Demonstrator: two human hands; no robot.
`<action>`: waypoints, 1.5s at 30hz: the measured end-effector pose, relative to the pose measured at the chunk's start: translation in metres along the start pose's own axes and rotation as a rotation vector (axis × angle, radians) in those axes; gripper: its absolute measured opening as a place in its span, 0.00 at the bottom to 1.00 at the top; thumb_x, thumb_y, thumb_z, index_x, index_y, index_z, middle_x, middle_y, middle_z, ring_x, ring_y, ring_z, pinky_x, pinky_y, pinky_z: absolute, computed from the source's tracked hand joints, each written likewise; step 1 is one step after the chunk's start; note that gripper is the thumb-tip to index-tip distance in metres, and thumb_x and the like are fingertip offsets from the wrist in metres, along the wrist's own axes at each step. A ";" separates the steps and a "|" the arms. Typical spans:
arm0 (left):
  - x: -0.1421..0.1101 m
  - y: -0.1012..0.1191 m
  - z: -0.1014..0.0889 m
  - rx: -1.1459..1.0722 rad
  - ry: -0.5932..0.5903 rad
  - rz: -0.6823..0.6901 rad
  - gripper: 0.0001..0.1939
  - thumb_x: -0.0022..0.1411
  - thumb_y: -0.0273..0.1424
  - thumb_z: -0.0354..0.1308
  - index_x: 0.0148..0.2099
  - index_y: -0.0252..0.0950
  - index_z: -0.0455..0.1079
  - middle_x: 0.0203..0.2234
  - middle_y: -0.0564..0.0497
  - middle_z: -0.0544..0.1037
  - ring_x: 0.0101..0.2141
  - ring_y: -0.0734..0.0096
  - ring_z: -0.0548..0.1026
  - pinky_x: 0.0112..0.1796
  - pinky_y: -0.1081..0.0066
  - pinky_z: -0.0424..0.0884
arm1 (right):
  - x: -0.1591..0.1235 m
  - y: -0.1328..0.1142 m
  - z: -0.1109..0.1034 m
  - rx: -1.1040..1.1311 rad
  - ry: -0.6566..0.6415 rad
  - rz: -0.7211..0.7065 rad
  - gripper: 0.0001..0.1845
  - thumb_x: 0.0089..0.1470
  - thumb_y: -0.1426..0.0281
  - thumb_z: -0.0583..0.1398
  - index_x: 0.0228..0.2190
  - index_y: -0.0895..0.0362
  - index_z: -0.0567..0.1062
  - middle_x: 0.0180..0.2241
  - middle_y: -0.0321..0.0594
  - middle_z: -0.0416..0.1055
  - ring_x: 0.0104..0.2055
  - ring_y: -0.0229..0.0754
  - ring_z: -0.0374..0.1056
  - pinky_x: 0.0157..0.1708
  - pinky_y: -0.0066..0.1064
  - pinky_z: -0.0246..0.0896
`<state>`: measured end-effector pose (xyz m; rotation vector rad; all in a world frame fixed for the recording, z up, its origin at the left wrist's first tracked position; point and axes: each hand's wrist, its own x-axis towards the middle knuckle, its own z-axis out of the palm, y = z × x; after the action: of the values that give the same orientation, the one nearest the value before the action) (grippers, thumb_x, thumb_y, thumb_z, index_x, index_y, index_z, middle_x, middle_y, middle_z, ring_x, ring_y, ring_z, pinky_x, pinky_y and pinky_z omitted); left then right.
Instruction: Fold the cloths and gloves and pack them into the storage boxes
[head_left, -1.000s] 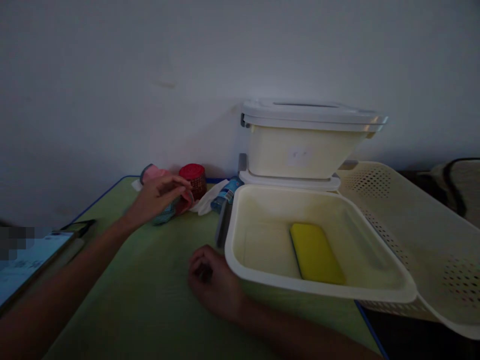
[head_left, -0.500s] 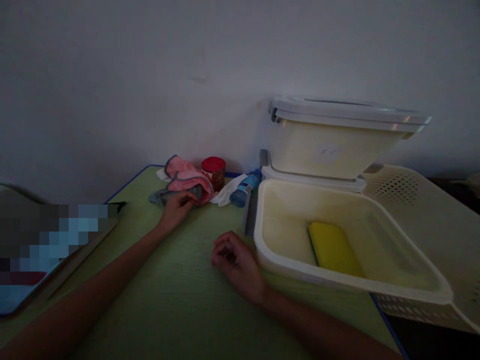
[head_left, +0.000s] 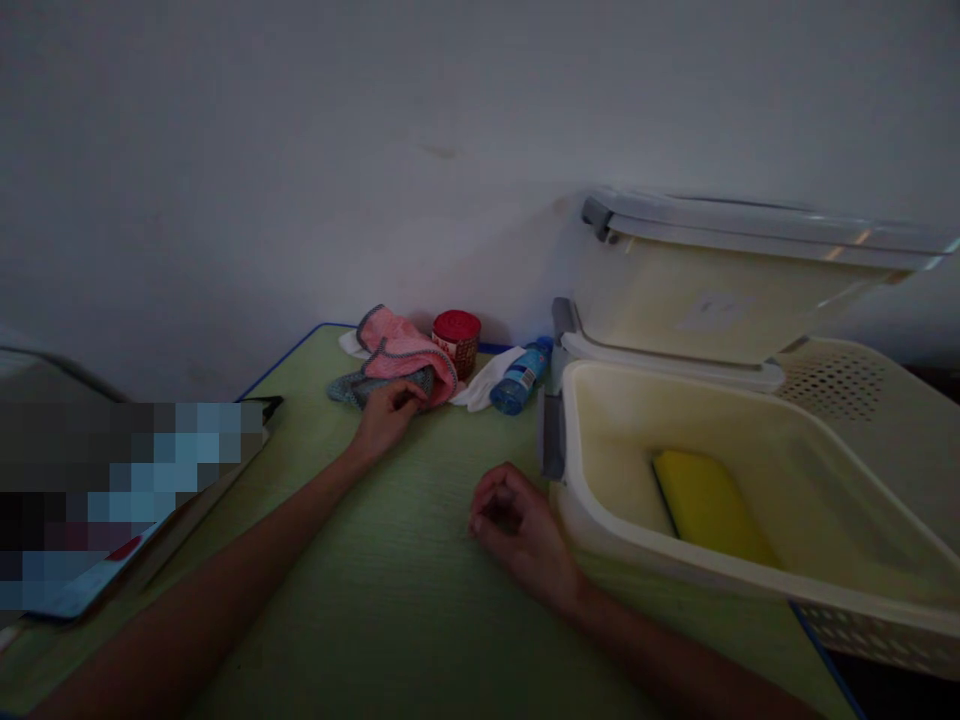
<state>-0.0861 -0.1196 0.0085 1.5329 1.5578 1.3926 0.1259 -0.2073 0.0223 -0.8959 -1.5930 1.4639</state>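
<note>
My left hand (head_left: pixel 386 422) reaches to the back of the green table, its thumb and fingertips pinched at the edge of a grey cloth (head_left: pixel 346 389). On top of that cloth lies a crumpled pink cloth (head_left: pixel 401 342) with a dark stitched border. My right hand (head_left: pixel 523 535) hovers over the table beside a white plastic storage box (head_left: pixel 679 565). Its fingers are loosely curled, a gap shows inside them, and nothing is seen in the hand. A yellow sponge-like block (head_left: pixel 709 500) with a dark underside lies in the box.
Behind the cloths stands a red-topped round container (head_left: pixel 457 335). A blue bottle (head_left: pixel 521 377) lies on a white cloth (head_left: pixel 487 380). The box's lid section (head_left: pixel 750 235) is tilted up by the wall. A perforated basket (head_left: pixel 892 400) is at right; a blurred-out item is at left.
The whole view has shifted, so the things appear farther right. My left hand stays at the cloths, and my right hand stays near the box with its fingers curled.
</note>
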 end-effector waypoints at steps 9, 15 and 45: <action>0.001 -0.004 0.001 -0.007 -0.020 0.018 0.05 0.47 0.27 0.52 0.25 0.35 0.69 0.20 0.54 0.73 0.24 0.70 0.71 0.30 0.72 0.67 | 0.001 -0.006 -0.001 -0.013 0.040 0.034 0.07 0.41 0.74 0.57 0.25 0.54 0.61 0.22 0.30 0.60 0.24 0.33 0.56 0.23 0.26 0.51; 0.003 -0.004 0.001 -0.014 -0.022 0.043 0.06 0.47 0.25 0.51 0.26 0.34 0.70 0.20 0.52 0.74 0.24 0.70 0.71 0.29 0.72 0.66 | 0.000 -0.007 -0.001 -0.029 0.064 0.050 0.08 0.41 0.73 0.58 0.23 0.54 0.61 0.20 0.29 0.59 0.22 0.32 0.54 0.21 0.25 0.47; -0.008 0.007 0.006 0.307 -0.005 0.272 0.19 0.50 0.17 0.51 0.46 0.34 0.60 0.45 0.44 0.68 0.37 0.69 0.71 0.38 0.68 0.70 | -0.004 -0.007 0.000 -0.167 0.045 0.033 0.05 0.44 0.69 0.56 0.25 0.54 0.62 0.19 0.28 0.54 0.21 0.33 0.50 0.21 0.26 0.44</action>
<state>-0.0766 -0.1266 0.0109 1.9922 1.6680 1.3311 0.1277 -0.2119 0.0287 -1.0475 -1.6927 1.3378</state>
